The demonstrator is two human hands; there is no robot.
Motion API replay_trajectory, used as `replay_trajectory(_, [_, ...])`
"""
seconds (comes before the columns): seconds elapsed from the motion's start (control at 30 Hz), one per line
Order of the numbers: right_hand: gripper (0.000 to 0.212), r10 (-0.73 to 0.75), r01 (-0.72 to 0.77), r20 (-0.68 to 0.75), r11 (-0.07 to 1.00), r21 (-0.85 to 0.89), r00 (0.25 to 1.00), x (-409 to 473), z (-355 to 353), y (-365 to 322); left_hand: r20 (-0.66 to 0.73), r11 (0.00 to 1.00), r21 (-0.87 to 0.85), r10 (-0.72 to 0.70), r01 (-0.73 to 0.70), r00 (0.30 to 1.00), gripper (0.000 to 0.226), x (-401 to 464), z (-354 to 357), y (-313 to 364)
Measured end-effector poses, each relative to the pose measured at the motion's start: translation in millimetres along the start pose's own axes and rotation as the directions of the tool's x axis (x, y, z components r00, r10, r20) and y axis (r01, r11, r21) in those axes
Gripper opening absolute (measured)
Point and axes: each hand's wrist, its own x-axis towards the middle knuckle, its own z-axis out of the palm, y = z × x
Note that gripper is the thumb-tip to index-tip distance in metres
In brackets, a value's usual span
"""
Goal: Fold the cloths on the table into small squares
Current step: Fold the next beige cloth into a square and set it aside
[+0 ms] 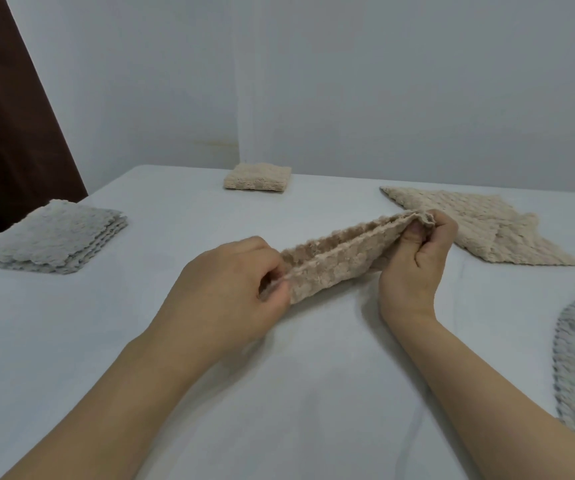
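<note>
Beige cloth (341, 258) stretched near-left to far-right, left hand (230, 285) and right hand (417, 258) pinching opposite ends, doubled lengthwise.

A single wide-angle view, worn at head height, looks forward and down across the white table (71, 358) toward a pale wall (383, 81) beyond its far edge. It sits close: both forearms enter from the bottom edge, and the left hand (223, 289) and right hand (417, 261) meet near frame centre (straight lines bow slightly toward the borders). No second view shares the scene.
</note>
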Motion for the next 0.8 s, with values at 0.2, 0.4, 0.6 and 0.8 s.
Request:
replay_trajectory(0.2, [0.023,0.079,-0.078,-0.182,0.997,0.012,0.980,17.4,-7.3,-1.6,-0.345,0.997,-0.012,-0.077,0.078,0.936,0.022,1.2,-9.8,-4.4])
replay_trajectory(0.4, [0.022,0.021,-0.031,-0.085,0.992,-0.126,0.996,7.8,-3.3,0.6,-0.015,0.962,-0.261,0.075,-0.076,0.997,0.025,-0.4,-4.5,-12.9])
replay_trajectory(0.6, [0.024,0.054,-0.066,-0.104,0.990,-0.123,0.993,10.3,-2.9,7.8,0.227,0.956,-0.264,0.193,-0.130,0.955,0.038,-10.5,10.6,15.1])
replay_trajectory(0.8, [0.024,0.043,-0.053,-0.100,0.994,-0.098,0.994,11.1,-2.6,10.4,0.378,0.975,-0.219,0.058,0.028,0.924,0.033,-12.3,24.5,14.6])
